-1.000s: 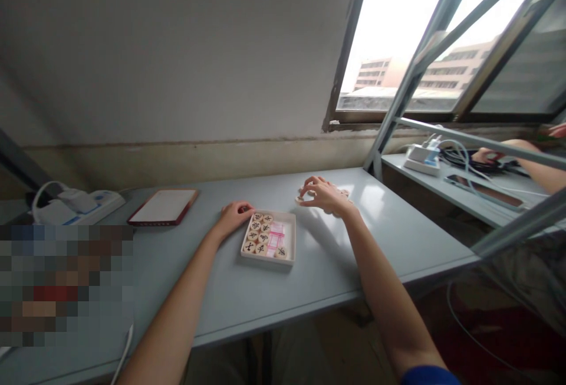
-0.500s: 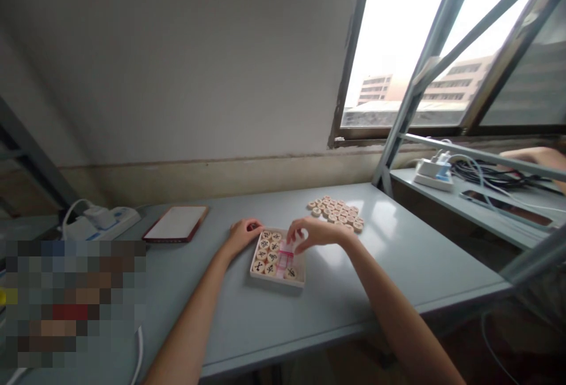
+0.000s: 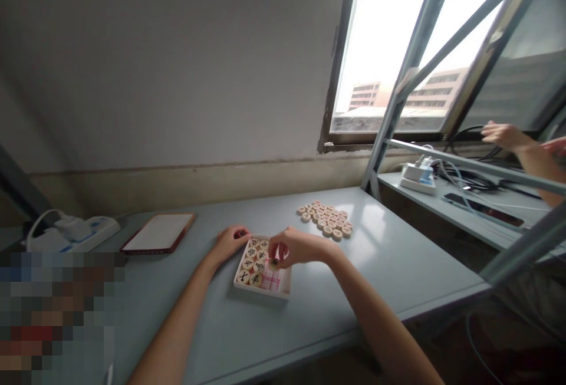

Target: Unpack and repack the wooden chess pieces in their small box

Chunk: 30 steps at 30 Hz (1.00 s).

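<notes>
A shallow white tray [image 3: 260, 292] holds rows of round wooden xiangqi pieces [image 3: 250, 261] with black markings, and a pink-lined sheet [image 3: 270, 280] lies in its near right part. My left hand [image 3: 229, 242] curls around the tray's far left corner. Over the middle of the tray, my right hand [image 3: 296, 247] pinches a wooden piece [image 3: 274, 262] between its fingertips. A close cluster of more wooden pieces [image 3: 325, 220] lies on the grey table [image 3: 375, 267], beyond and right of the tray.
A red-edged tablet [image 3: 157, 233] and a white power strip [image 3: 73, 234] sit at the table's left. On a lower shelf at right are a charger [image 3: 418, 175], tangled cables [image 3: 469, 175] and a phone [image 3: 481, 209]. Another person's hand [image 3: 504, 134] shows beyond a metal bar.
My right hand has moved left from the cluster to above the tray, now pinching a piece. The pink-lined sheet sits nearer the tray's near edge. The view has tilted and shifted slightly.
</notes>
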Tool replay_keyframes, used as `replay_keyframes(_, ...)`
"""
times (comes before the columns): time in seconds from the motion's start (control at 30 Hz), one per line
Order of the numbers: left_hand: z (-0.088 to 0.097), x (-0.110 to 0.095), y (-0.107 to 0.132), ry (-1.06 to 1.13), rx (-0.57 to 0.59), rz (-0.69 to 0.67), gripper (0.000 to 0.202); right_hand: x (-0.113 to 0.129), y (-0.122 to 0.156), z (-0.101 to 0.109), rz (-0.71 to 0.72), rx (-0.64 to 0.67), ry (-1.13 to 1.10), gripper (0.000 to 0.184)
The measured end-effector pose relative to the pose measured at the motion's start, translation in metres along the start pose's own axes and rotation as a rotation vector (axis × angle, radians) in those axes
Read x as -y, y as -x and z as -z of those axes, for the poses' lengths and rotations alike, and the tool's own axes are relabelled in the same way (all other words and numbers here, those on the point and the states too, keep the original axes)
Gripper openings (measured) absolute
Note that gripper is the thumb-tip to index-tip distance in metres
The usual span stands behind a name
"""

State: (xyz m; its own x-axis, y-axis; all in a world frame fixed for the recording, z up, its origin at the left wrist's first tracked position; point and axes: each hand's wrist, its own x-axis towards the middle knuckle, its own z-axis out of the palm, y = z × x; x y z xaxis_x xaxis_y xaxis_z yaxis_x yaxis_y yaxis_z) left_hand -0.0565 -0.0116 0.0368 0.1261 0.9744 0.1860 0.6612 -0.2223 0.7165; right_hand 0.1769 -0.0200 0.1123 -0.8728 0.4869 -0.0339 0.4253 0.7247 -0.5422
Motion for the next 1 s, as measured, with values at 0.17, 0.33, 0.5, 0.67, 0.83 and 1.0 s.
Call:
replay_keyframes(0.17, -0.001, 0.005, -0.001, 0.010, -0.005, -0.007, 0.036, -0.036, 0.020, 0.026, -0.239, -0.299, 0.055, 0.023)
replay_keyframes(0.33, -0.001, 0.007, -0.001, -0.010, -0.004, -0.008, 0.037, -0.078, 0.031, 0.028, -0.495, -0.402, 0.297, 0.021)
replay_keyframes(0.5, 0.000, 0.003, 0.002, 0.018, 0.024, -0.031, 0.037, -0.085, 0.027, 0.021, -0.458, -0.458, 0.527, 0.024)
replay_keyframes(0.67, 0.003, 0.000, 0.003, 0.087, 0.073, -0.055, 0.037, -0.078, 0.026, 0.019, -0.406, -0.431, 0.545, 0.029)
replay_keyframes(0.83, 0.008, -0.004, 0.005, 0.095, 0.104, -0.060, 0.030, -0.080, 0.025, 0.021, -0.401, -0.567, 0.480, 0.029)
replay_keyframes(1.0, 0.016, -0.011, 0.009, 0.063, 0.154, -0.040, 0.027, -0.047, -0.004, 0.002, -0.039, -0.511, 0.265, 0.030)
